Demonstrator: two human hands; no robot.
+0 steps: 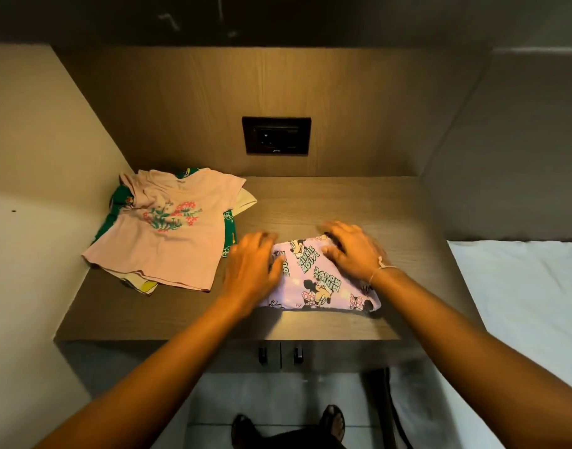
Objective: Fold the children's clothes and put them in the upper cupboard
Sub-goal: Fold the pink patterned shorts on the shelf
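Note:
A lilac garment (317,283) printed with cartoon mice lies folded on the wooden counter (310,202), near its front edge. My left hand (253,270) rests flat on the garment's left side, fingers spread. On its upper right corner lies my right hand (351,249), fingers pressing down on the cloth. To the left sits a pile of unfolded clothes, topped by a pink T-shirt (167,228) with a flower print. A green garment (117,202) and a yellow-white one (145,285) peek out beneath it.
A black wall socket (276,135) sits in the wooden back panel. A beige wall closes off the left side. A white bed (521,286) lies to the right. Below the counter are two small cupboard doors with dark handles (279,354). My feet stand on a tiled floor.

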